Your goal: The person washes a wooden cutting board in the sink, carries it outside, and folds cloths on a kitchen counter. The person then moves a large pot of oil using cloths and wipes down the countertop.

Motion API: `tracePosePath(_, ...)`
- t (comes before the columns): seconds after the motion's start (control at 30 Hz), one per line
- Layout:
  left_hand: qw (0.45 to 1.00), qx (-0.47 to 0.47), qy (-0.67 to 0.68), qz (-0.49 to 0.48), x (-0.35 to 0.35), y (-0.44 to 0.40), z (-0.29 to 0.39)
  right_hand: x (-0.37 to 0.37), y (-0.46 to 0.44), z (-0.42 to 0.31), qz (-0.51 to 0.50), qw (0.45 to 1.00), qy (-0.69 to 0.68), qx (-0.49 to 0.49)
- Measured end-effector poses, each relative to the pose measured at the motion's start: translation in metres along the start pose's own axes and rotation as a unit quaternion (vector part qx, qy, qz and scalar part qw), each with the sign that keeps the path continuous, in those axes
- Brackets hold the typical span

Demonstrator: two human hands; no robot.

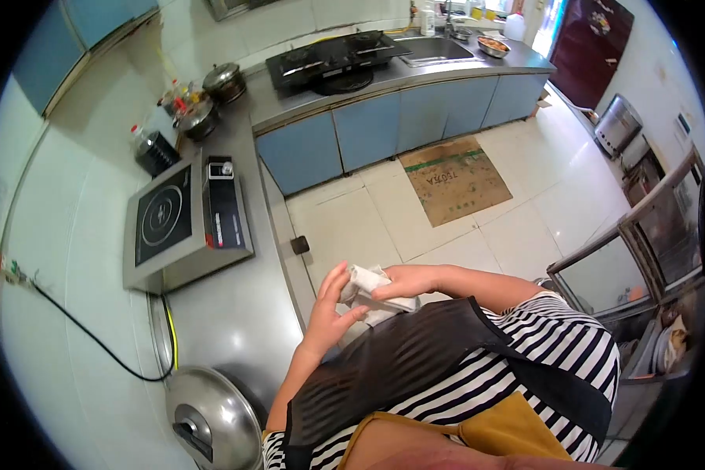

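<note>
A bunched white cloth (380,296) is in front of my apron, above the floor beside the counter. My right hand (407,280) grips it, thumb on top and the other fingers hidden underneath. Against the cloth's left side is my left hand (329,311), its fingers stretched out and its thumb apart from them. The cloth seems to touch that palm, but I cannot tell how firmly. Part of the cloth's lower edge is hidden by the right hand and the dark apron (399,345).
On the steel counter (219,329) at left stand an induction cooker (164,207) and a large lidded pot (211,415). Pots, bottles, a black gas hob (333,59) and a sink (435,51) line the back. Flattened cardboard (456,182) lies on the tiles. A glass-doored cabinet (603,274) stands right.
</note>
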State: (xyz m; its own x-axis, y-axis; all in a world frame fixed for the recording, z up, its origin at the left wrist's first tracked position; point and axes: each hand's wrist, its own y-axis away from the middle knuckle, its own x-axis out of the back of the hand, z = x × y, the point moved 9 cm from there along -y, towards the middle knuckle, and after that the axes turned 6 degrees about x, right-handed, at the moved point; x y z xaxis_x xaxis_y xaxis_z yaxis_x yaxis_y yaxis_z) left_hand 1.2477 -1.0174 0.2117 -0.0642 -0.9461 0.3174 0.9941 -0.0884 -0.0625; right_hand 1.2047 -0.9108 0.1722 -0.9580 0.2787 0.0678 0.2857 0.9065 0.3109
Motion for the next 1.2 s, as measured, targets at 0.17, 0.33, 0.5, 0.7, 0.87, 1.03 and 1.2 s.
tracePosePath(0.17,0.998,-0.055,0.018,-0.022,-0.030,-0.060,0.028,0.046,0.032,0.025,0.044,0.985,-0.163,-0.029)
tracePosePath(0.33,0.994,-0.036,0.090,-0.048,-0.059,-0.133,0.030,0.116,0.051,0.036,0.100,0.954,-0.279,0.043)
tracePosePath(0.5,0.986,0.078,0.140,-0.039,-0.076,-0.186,0.007,0.182,0.061,0.088,0.206,0.909,-0.359,0.041)
tracePosePath(0.7,0.860,0.156,0.423,0.240,-0.014,-0.222,-0.070,0.293,0.097,0.151,0.405,0.739,-0.530,0.090)
tracePosePath(0.87,0.820,0.244,0.451,0.255,0.043,-0.245,-0.217,0.365,0.140,0.231,0.553,0.627,-0.541,0.095)
tracePosePath(1.03,0.833,0.279,0.403,0.257,0.063,-0.344,-0.263,0.396,0.211,0.305,0.716,0.644,-0.249,-0.108)
tracePosePath(1.2,0.870,0.288,0.343,0.208,0.032,-0.493,-0.282,0.366,0.262,0.345,0.714,0.618,-0.174,-0.280)
